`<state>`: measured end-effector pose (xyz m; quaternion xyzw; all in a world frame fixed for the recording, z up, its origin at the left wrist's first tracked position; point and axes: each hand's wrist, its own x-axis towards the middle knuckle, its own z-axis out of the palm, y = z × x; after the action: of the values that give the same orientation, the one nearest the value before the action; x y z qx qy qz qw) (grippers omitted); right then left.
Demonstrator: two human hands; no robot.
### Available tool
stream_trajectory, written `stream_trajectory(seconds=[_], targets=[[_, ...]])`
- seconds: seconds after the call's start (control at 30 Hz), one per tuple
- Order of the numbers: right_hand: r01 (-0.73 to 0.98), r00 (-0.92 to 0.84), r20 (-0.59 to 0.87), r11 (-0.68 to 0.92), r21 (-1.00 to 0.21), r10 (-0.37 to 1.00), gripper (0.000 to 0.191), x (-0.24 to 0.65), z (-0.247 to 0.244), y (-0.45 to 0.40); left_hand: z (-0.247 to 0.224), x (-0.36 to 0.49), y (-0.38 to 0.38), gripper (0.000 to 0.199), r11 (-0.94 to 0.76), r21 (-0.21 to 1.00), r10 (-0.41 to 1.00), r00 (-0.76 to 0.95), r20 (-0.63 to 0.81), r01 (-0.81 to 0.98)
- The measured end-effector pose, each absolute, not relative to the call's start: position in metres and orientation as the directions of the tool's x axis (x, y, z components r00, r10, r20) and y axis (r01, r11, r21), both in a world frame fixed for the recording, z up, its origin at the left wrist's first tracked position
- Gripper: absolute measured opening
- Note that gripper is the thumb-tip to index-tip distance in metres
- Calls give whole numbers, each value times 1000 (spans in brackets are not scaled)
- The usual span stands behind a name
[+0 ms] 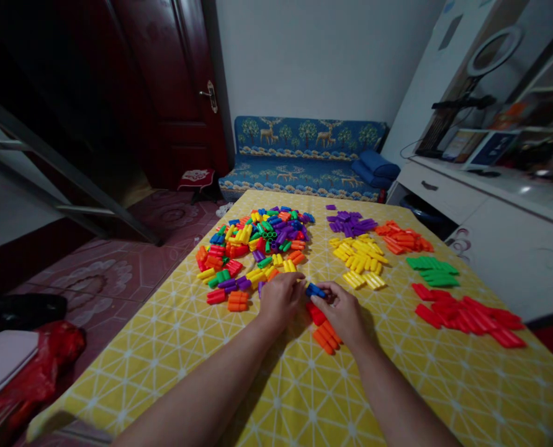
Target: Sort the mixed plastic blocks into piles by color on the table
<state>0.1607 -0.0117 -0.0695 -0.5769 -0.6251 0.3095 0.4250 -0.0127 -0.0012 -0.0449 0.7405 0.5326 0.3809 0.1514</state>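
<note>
My right hand (344,309) pinches a blue plastic piece (315,290) over the middle of the table. Just left of it, my left hand (282,298) has its fingers curled; a bit of yellow shows near the blue piece, and what these fingers hold is hidden. Below the hands lie red pieces (316,314) and orange pieces (327,338). A mixed-colour pile (262,239) spreads beyond my left hand. On the right are separate groups of purple (349,223), yellow (360,254), orange (403,238), green (433,271) and red pieces (472,315).
The table (183,372) has a yellow patterned cloth. Behind it stands a blue sofa (299,167), with a small stool (197,179) to its left. A white cabinet (481,223) is on the right. Red bags (57,354) lie on the left.
</note>
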Motion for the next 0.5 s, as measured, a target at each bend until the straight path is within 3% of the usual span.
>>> stream_trajectory(seconds=[0.1,0.23,0.5], targets=[[464,35,163,128,-877,986,20,160,-67,-13,-36,-26,-3,21,-382,471,863,126,488,795],[439,39,148,116,-891,988,21,160,-64,-13,-25,-50,4,23,-211,336,856,8,516,918],[425,53,159,122,-897,986,18,160,-72,-9,6,-111,13,30,232,250,911,-300,283,940]])
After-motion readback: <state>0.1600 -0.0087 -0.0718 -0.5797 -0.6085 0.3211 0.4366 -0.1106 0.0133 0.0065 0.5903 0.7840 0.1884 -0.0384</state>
